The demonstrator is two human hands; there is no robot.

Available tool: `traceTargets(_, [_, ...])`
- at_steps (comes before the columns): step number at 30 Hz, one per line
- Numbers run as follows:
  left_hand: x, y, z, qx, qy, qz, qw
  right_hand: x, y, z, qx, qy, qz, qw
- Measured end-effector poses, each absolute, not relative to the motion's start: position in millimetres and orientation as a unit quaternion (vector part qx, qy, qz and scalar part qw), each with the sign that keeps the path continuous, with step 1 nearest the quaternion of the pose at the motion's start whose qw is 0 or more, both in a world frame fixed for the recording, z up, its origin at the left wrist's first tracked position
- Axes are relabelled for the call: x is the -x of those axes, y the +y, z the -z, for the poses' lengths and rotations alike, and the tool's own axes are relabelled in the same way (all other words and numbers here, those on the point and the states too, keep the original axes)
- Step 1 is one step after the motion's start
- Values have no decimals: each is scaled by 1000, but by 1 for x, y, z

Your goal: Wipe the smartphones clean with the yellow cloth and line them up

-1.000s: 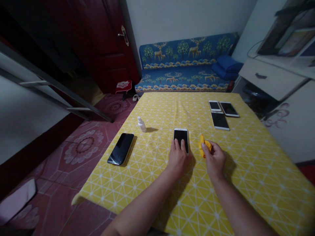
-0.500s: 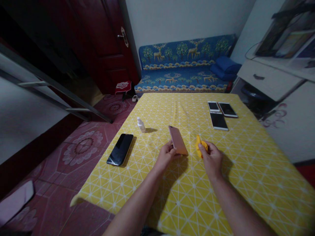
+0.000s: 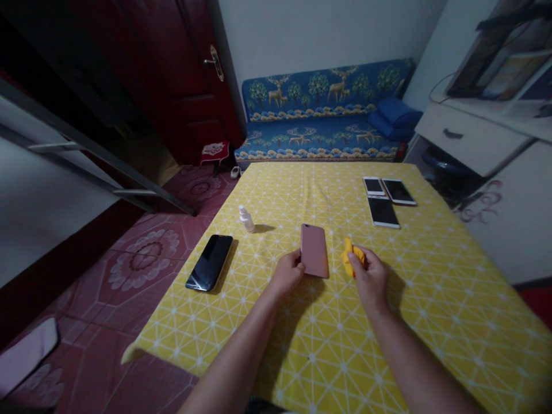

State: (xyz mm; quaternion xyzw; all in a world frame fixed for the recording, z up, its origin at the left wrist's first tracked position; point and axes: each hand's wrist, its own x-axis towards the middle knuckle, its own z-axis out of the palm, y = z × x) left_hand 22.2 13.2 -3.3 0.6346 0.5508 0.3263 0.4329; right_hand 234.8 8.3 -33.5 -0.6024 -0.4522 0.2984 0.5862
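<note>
My left hand grips a rose-gold smartphone by its left edge, just above the table. The phone's back, with a camera at its top left corner, is turned up toward me. To its right, my right hand is closed on a crumpled yellow cloth, apart from the phone. A small white spray bottle stands upright on the left. Nearer me on that side lies a large black smartphone, screen up.
A yellow patterned cloth covers the table. At its far right lie a small white phone, another white phone and a dark-screened phone. Behind stands a blue sofa; a white desk is at the right.
My left hand has turned the rose-gold phone from a steep tilt so that its back faces me more fully. My right hand with the cloth has barely moved.
</note>
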Motion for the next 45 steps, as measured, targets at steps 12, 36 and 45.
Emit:
traceTargets(12, [-37,0,-12,-721,647,-141,203,-235,8,32,611,-464,-306,564])
traceTargets(36, [-17,2,22,-747,570,-303,156,-229,-24,17,516,-808,-90,269])
traceTargets(45, [-19,2,22,-743,571,-310,159,-230,-32,16,470,-845,-57,247])
